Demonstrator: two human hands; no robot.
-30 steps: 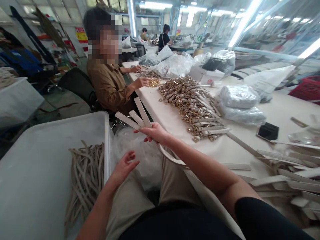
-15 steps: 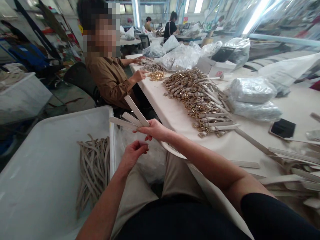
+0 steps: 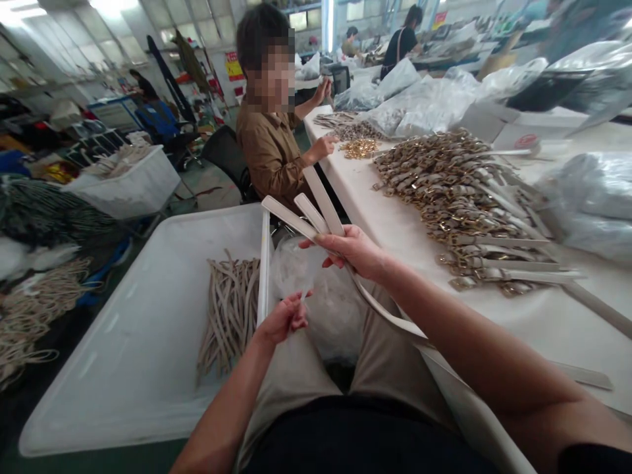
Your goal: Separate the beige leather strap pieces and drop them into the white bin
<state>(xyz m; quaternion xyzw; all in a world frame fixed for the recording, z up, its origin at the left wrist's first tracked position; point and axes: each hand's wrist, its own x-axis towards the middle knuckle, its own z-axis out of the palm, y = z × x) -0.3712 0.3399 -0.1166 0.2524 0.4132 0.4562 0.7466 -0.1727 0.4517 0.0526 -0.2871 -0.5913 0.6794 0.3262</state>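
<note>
Beige, flat, stitched-looking straps fan from the right hand, its fingers clamped where they cross — spread, I'd guess, so the ends stand apart — while a length bends toward the lap. Lower down, the left hand's fingers curl together near a crumpled, translucent plastic bag; I can't tell whether they pinch any of it. Alongside, a white plastic bin contains loose grey-beige strips, perhaps placed for easy reach. The cream-covered desk carries a heap of gold-buckled straps; farther along, a co-worker in a brown shirt sits by small gold metal pieces.
</note>
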